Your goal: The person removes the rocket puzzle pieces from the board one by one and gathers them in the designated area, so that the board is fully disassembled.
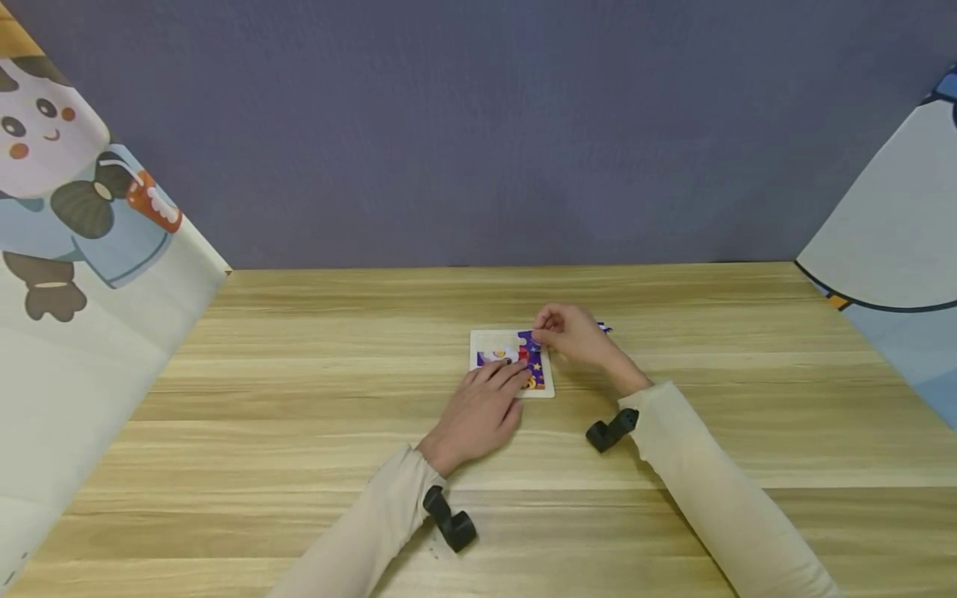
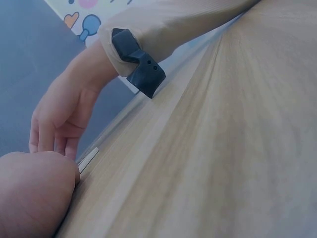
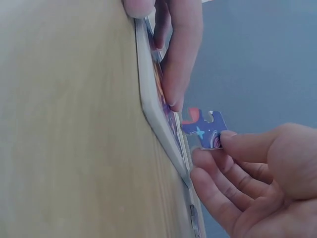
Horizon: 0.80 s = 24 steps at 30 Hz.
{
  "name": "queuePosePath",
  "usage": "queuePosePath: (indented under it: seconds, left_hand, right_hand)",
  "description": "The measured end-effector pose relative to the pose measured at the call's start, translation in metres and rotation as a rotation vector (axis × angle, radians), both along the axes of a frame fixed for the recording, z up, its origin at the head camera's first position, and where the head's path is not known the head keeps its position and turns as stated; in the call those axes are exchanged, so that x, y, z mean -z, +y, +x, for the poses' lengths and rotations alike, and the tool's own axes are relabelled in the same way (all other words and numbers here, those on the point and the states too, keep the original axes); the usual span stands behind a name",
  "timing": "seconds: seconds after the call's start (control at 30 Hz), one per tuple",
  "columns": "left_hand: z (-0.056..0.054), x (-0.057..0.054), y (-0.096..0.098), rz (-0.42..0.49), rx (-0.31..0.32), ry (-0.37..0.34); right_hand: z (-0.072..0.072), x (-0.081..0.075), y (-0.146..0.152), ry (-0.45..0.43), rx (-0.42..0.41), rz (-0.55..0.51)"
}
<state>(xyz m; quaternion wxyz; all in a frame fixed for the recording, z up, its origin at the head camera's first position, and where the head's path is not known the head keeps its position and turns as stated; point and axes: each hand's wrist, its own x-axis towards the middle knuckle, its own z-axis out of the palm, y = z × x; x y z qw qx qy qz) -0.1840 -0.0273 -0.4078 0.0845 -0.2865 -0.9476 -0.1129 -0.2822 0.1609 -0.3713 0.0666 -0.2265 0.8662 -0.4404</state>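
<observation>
A small jigsaw puzzle in a white frame (image 1: pixel 550 389) lies on the wooden table, partly filled with purple pieces showing stars. My left hand (image 1: pixel 478 411) rests over its near edge, fingers stretched out onto the pieces. Above the frame's right side, my right hand (image 1: pixel 574 334) pinches a puzzle piece (image 3: pixel 205 133) between thumb and fingers. This piece is purple-blue with a light blue star, a striped swirl and a red corner. In the right wrist view it is tilted up, close to the left fingertips. The left hand covers the near left part of the puzzle.
Just beyond the right hand, a loose purple piece (image 1: pixel 604 327) lies on the table, partly hidden by that hand. A dark grey panel (image 1: pixel 508 133) stands along the table's back edge. Printed cartoon panels flank the left and right sides.
</observation>
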Motion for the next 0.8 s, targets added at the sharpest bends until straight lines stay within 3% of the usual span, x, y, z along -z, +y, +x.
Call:
queuePosePath:
  seconds: [0.43,0.8]
  left_hand:
    - [0.003,-0.002,-0.004,-0.001,-0.004,-0.010]
    - [0.010,-0.003,-0.006,-0.011,0.016,-0.020]
  right_hand:
    - [0.002,-0.004,-0.001,-0.145,0.054,-0.050]
    - [0.012,-0.009,0.013,-0.142,0.152,0.011]
